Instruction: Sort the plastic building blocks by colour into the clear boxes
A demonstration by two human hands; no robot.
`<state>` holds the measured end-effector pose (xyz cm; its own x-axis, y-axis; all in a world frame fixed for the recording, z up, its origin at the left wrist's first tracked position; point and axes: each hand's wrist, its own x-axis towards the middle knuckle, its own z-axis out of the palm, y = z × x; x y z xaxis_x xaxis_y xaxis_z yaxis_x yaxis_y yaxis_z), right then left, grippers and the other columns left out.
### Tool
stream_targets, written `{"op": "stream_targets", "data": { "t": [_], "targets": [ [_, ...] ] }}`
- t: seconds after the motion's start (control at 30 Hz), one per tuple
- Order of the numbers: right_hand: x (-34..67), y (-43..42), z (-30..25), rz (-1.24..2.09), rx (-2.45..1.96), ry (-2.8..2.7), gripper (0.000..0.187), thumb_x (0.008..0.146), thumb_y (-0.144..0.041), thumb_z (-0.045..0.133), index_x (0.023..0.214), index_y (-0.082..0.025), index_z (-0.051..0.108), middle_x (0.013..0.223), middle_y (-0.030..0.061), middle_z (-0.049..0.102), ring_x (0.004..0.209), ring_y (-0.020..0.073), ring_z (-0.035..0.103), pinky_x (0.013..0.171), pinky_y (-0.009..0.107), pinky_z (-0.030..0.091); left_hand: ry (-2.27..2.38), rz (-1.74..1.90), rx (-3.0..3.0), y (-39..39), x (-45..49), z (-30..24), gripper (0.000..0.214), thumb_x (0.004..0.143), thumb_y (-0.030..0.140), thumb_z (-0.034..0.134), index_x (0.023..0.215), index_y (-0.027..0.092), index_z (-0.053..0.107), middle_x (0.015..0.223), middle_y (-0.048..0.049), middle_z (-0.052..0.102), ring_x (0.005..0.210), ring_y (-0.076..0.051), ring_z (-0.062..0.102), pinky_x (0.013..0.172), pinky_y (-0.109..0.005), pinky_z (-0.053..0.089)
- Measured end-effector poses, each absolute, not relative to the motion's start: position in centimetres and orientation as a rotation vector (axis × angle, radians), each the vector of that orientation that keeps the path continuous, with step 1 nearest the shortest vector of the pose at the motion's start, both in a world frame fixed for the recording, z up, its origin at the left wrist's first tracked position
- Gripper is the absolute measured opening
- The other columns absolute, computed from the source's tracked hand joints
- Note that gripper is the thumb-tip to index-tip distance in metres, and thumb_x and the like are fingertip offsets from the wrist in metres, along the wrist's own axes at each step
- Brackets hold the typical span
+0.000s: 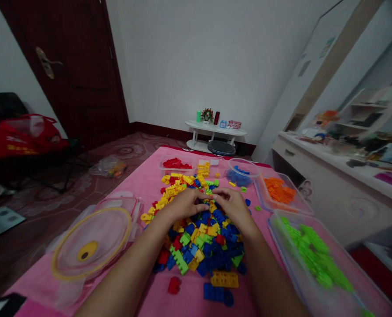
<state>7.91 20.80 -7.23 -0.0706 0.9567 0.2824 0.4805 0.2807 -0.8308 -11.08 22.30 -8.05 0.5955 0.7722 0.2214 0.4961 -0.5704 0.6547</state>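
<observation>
A large heap of toy building blocks (202, 237) in yellow, blue, green and red covers the middle of the pink cloth (149, 185). Over its far part, my left hand (191, 202) reaches in with its index finger stretched to the right and its thumb below. My right hand (228, 202) comes from the other side, fingers bent inward. The fingertips of both hands meet above the heap, closed around something small, perhaps a block, that the fingers mostly hide. In front of the heap lie a yellow block (225, 279), a blue block (213, 292) and a red block (174, 285).
Clear containers hold red blocks (177, 164), blue blocks (240, 175), orange blocks (278, 190) and green blocks (314, 251). Round and rectangular lids, one yellow-rimmed (55, 264), lie at left. A white shelf stand (215, 128) stands beyond the table; a white cabinet (327, 176) is at right.
</observation>
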Motion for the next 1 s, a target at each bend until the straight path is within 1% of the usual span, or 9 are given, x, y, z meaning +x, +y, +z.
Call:
{"op": "stream_targets", "data": {
  "t": [0.2, 0.3, 0.37, 0.47, 0.53, 0.6, 0.77, 0.87, 1.0],
  "targets": [
    [3.7, 18.1, -7.5, 0.483, -1.323, -1.787, 0.019, 0.075, -0.018, 0.050, 0.087, -0.018, 0.065, 0.093, 0.0070, 0.066, 0.090, 0.0227, 0.060, 0.084, 0.038, 0.044, 1.122, 0.998, 2.080, 23.9, -12.2, -5.7, 0.033, 0.079, 0.031, 0.054, 0.104, 0.014, 0.069, 0.099, -0.0085, 0.071, 0.086, -0.021, 0.064, 0.078, -0.030, 0.049],
    [-0.8, 14.3, -7.5, 0.472, -1.181, -2.094, 0.020, 0.072, -0.019, 0.056, 0.089, -0.023, 0.065, 0.100, 0.0053, 0.064, 0.099, 0.0245, 0.054, 0.093, 0.042, 0.036, 1.189, 1.172, 1.927, 24.5, -13.8, -3.3, 0.032, 0.078, 0.030, 0.056, 0.100, 0.011, 0.069, 0.098, -0.0095, 0.071, 0.086, -0.020, 0.064, 0.079, -0.030, 0.049],
    [-3.2, 11.6, -7.9, 0.466, -1.104, -2.280, 0.032, 0.070, -0.031, 0.063, 0.101, -0.025, 0.063, 0.111, 0.0063, 0.060, 0.109, 0.0271, 0.048, 0.102, 0.046, 0.026, 1.257, 1.223, 1.850, 24.2, -15.2, -2.4, 0.032, 0.078, 0.031, 0.056, 0.099, 0.010, 0.069, 0.095, -0.0098, 0.071, 0.085, -0.020, 0.065, 0.078, -0.031, 0.050],
    [-4.9, 9.3, -8.8, 0.391, -1.034, -2.505, 0.045, 0.074, -0.043, 0.059, 0.114, -0.022, 0.058, 0.132, 0.0076, 0.047, 0.129, 0.0296, 0.029, 0.110, 0.050, 0.005, 1.353, 1.233, 1.822, 22.2, -17.2, -3.0, 0.034, 0.079, 0.032, 0.055, 0.103, 0.011, 0.066, 0.099, -0.0099, 0.069, 0.090, -0.021, 0.064, 0.082, -0.033, 0.049],
    [-4.8, 9.3, -9.3, 0.298, -1.060, -2.585, 0.043, 0.079, -0.043, 0.053, 0.115, -0.020, 0.058, 0.138, 0.0075, 0.042, 0.135, 0.0299, 0.018, 0.110, 0.050, -0.004, 1.406, 1.210, 1.880, 20.0, -18.1, -4.5, 0.033, 0.082, 0.031, 0.051, 0.108, 0.015, 0.064, 0.108, -0.0087, 0.067, 0.098, -0.020, 0.061, 0.088, -0.033, 0.047],
    [-4.0, 10.3, -9.5, 0.176, -1.168, -2.592, 0.037, 0.081, -0.041, 0.051, 0.108, -0.019, 0.063, 0.136, 0.0089, 0.044, 0.135, 0.0310, 0.018, 0.109, 0.051, -0.007, 1.551, 1.231, 1.953, 17.6, -18.4, -6.2, 0.035, 0.087, 0.033, 0.044, 0.113, 0.017, 0.061, 0.116, -0.0091, 0.062, 0.108, -0.020, 0.056, 0.096, -0.036, 0.042],
    [-0.5, 13.4, -9.0, -0.078, -1.506, -2.414, 0.032, 0.080, -0.034, 0.052, 0.106, -0.021, 0.065, 0.131, 0.0112, 0.050, 0.128, 0.0345, 0.029, 0.106, 0.058, -0.003, 1.750, 0.994, 2.090, 13.9, -17.0, -9.2, 0.044, 0.088, 0.042, 0.040, 0.126, 0.022, 0.051, 0.134, -0.0097, 0.045, 0.125, -0.023, 0.041, 0.106, -0.039, 0.032],
    [2.0, 14.8, -8.6, -0.088, -1.644, -2.300, 0.031, 0.079, -0.037, 0.052, 0.101, -0.021, 0.067, 0.129, 0.0126, 0.050, 0.126, 0.0361, 0.031, 0.102, 0.061, 0.011, 1.835, 0.827, 2.080, 14.0, -15.3, -10.5, 0.057, 0.082, 0.051, 0.047, 0.133, 0.024, 0.044, 0.140, -0.0111, 0.038, 0.131, -0.029, 0.032, 0.108, -0.045, 0.027],
    [5.0, 16.6, -8.6, 0.069, -1.675, -2.200, 0.032, 0.080, -0.045, 0.050, 0.090, -0.022, 0.069, 0.113, 0.0120, 0.060, 0.118, 0.0329, 0.043, 0.096, 0.052, 0.030, 1.775, 0.696, 2.113, 14.5, -12.7, -11.5, 0.067, 0.078, 0.055, 0.051, 0.136, 0.025, 0.040, 0.148, -0.0121, 0.024, 0.137, -0.036, 0.016, 0.108, -0.053, 0.019]
  ]
}}
